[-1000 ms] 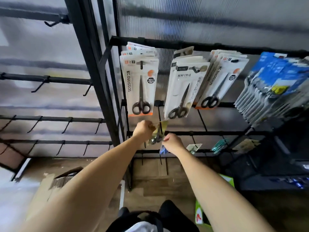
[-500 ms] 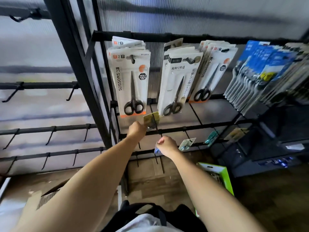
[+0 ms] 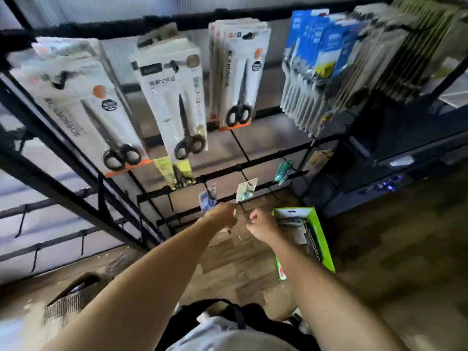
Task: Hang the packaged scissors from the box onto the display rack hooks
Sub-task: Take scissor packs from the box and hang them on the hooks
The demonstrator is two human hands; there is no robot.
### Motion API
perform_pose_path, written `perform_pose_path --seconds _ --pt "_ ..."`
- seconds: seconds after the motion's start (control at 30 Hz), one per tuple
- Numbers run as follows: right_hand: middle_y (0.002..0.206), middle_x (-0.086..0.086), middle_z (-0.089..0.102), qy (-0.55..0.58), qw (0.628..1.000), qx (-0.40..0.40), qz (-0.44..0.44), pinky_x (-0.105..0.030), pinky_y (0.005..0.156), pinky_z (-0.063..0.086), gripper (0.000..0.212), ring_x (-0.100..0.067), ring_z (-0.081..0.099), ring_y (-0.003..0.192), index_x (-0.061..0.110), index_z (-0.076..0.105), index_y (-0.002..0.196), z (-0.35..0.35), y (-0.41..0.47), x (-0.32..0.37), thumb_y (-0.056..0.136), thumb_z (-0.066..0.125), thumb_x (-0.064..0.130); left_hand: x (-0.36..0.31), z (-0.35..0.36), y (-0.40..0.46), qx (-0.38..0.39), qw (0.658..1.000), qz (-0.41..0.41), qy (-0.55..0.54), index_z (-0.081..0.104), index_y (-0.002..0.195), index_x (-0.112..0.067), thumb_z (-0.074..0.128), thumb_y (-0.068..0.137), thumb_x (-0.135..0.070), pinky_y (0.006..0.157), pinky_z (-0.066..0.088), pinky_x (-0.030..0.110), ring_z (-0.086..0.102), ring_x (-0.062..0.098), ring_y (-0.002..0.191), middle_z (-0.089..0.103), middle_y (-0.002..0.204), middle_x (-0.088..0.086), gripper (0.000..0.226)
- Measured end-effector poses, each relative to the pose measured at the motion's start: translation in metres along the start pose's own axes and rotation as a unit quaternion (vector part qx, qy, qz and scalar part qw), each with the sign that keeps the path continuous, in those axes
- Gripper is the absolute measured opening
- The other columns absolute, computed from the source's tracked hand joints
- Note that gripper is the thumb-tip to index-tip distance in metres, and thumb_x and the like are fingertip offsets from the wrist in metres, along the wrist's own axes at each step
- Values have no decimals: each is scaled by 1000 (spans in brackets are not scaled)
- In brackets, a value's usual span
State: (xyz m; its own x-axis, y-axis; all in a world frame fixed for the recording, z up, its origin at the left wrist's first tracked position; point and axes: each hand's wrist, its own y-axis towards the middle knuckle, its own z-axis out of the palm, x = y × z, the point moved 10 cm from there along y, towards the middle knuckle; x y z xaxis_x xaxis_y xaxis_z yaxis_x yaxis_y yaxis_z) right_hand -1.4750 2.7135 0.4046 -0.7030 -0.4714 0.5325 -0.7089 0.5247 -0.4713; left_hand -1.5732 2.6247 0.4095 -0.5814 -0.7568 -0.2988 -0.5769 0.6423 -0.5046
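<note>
Inside the green box [image 3: 320, 239], on the floor: the packaged scissors [image 3: 295, 222], a blurred stack lying flat. Long axis apparently along the box's length, from the end nearest the display rack [image 3: 266, 162] back toward the person.

Just left of the box's far corner: the right hand [image 3: 262, 224], fingers curled inward with thumb against forefinger. Nothing visible in the pinch, though too blurred to tell for certain. Further left of the box, beyond the right hand: the left hand [image 3: 222, 215], likewise curled into a loose fist with its contents not discernible. Between the two, left of the box: a bare black hook [image 3: 241, 207].

Up and left of the box on the low rails: a small white pack [image 3: 246, 190], a small blue pack [image 3: 207, 198] and, further left again, a yellow pack [image 3: 174, 172], all hanging. High above the box: large scissor packs [image 3: 238, 79] in rows.

Likely next: a reach into the box. Right hand clearly the nearer, the stack lying to its right and slightly below. Probably a short sideways drop, fingers opening to take the top pack by its near end.
</note>
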Motion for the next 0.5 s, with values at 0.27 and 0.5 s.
perform_pose_path --seconds 0.27,0.5 --pt "121 -12 64 69 993 -12 96 -24 76 37 29 -29 59 114 15 59 114 -68 -2 -173 86 63 15 -157 81 53 60 992 90 60 47 136 -12 52 92 -21 99 44 36 50 32 123 52 134 17 45" --pt "111 -12 64 102 979 11 175 -33 89 49 27 -32 60 114 10 61 109 -120 17 -333 84 63 19 -285 143 101 113 980 106 122 52 132 -15 50 91 -24 96 45 37 52 31 122 56 133 12 42"
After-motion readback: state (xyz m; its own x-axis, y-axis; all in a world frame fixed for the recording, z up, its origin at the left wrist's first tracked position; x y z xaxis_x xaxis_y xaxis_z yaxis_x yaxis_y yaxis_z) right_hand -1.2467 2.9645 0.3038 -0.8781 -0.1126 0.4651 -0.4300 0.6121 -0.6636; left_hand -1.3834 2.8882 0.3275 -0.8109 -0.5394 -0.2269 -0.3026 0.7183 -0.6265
